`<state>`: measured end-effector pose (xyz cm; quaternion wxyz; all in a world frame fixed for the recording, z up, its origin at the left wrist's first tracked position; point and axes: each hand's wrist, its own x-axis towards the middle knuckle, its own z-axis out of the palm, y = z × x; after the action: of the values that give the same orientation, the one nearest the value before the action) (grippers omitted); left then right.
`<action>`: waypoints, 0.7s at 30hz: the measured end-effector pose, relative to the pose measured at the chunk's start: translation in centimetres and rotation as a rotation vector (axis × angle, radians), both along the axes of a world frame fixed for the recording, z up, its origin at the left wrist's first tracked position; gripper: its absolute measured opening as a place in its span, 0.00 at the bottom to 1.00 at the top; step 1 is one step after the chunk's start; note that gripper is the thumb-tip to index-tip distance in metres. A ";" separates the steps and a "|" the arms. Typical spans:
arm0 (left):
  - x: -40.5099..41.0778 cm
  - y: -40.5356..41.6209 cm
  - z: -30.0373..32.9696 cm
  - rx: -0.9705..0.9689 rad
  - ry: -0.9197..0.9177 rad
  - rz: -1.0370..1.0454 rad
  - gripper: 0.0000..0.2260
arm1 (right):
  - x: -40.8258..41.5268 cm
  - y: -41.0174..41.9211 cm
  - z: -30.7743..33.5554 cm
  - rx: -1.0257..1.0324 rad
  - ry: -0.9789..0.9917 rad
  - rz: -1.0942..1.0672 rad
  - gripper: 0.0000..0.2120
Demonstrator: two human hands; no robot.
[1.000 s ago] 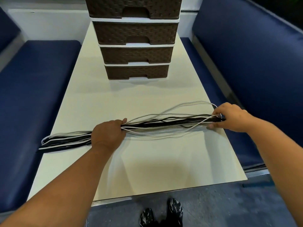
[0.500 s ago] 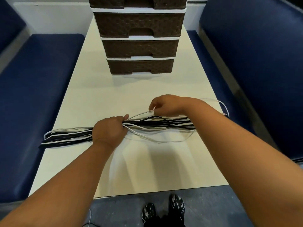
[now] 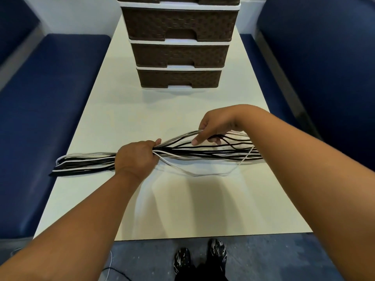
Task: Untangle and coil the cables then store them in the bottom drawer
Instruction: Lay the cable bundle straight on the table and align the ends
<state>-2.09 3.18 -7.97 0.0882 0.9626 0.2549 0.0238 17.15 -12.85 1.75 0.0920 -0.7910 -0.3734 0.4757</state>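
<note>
On the tabletop [image 3: 182, 209], the left hand [image 3: 135, 159] is clamping the bundle of black and white cables [image 3: 203, 154] in a closed grip, while the right hand [image 3: 215, 126] is pinching several strands just beyond. Farther back, the bottom drawer [image 3: 178, 79] is sitting shut.

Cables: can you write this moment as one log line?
left hand grips cables | right hand lifts strands | bottom drawer closed

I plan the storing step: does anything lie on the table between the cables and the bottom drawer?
Nothing visible: the table is bare between the cables and the bottom drawer, which is closed.
</note>
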 end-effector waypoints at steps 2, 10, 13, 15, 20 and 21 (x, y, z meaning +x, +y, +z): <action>0.0 0.0 -0.1 0.007 0.005 0.001 0.18 | 0.7 -1.0 0.3 -0.037 0.024 -0.021 0.21; 0.1 -0.2 0.2 0.052 0.012 0.001 0.15 | 5.0 -8.3 1.6 -0.069 -0.239 -0.206 0.22; 0.1 -0.3 0.2 0.081 0.008 0.006 0.16 | 6.2 -11.4 1.5 -0.012 -0.298 -0.270 0.17; 0.1 -0.3 0.2 0.077 0.015 0.011 0.16 | 6.3 -12.6 1.3 0.021 -0.314 -0.304 0.17; 0.1 -0.3 0.2 0.071 0.014 0.000 0.14 | 5.9 -14.0 2.2 0.170 -0.521 -0.342 0.23; 0.2 -0.3 0.2 0.074 0.015 -0.002 0.14 | 5.8 -14.2 2.5 0.197 -0.575 -0.339 0.25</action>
<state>-1.92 2.90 -7.73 0.0509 0.9657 0.2534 0.0261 22.93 -27.01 4.27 0.1366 -0.9308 -0.2917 0.1729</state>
